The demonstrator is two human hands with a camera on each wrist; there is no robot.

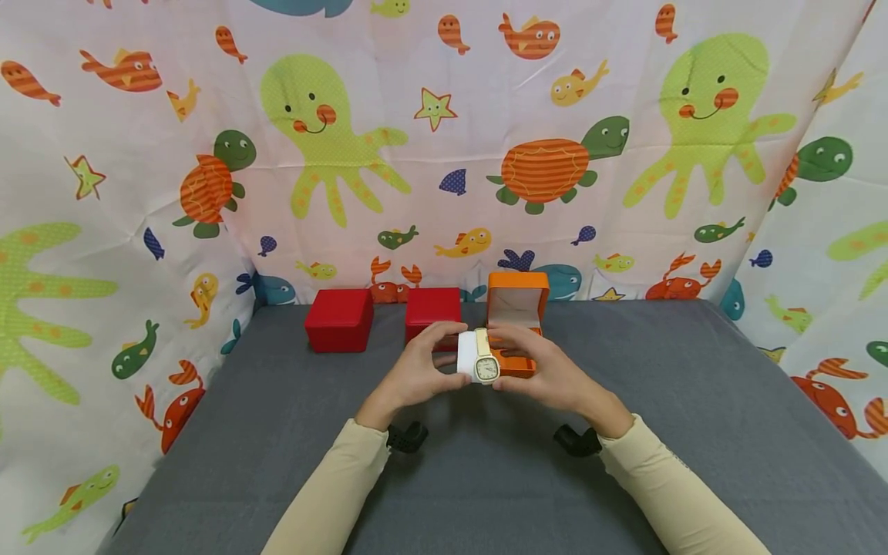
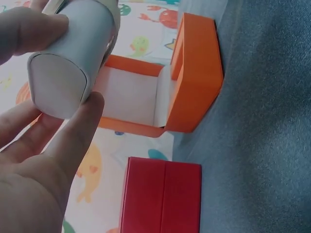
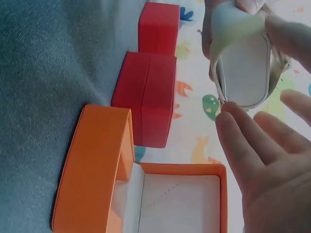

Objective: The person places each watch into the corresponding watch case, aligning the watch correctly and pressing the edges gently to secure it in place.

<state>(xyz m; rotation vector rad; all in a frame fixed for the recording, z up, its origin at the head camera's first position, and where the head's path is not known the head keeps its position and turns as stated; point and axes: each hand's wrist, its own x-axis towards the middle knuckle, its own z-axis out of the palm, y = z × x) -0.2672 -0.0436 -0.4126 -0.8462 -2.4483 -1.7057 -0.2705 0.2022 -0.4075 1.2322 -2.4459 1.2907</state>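
A wristwatch (image 1: pixel 488 369) with a cream strap and squarish gold-rimmed face sits around a white watch cushion (image 1: pixel 467 357), held up above the table. My left hand (image 1: pixel 419 371) grips the cushion's left end between thumb and fingers. On the other side, my right hand (image 1: pixel 548 365) pinches the watch, thumb and fingertips at the strap's edges. The right wrist view shows the strap (image 3: pixel 232 38) looped around the cushion near its flat end. Just behind the hands stands an orange watch box (image 1: pixel 518 282), lid raised, with a white lining; the right hand partly hides it.
Two closed red boxes (image 1: pixel 339 321) stand left of the orange box at the back of the grey cloth-covered table (image 1: pixel 277 432); the nearer red box (image 1: pixel 432 306) is partly behind the left hand. A sea-animal curtain (image 1: pixel 430 177) rises behind them and along both sides.
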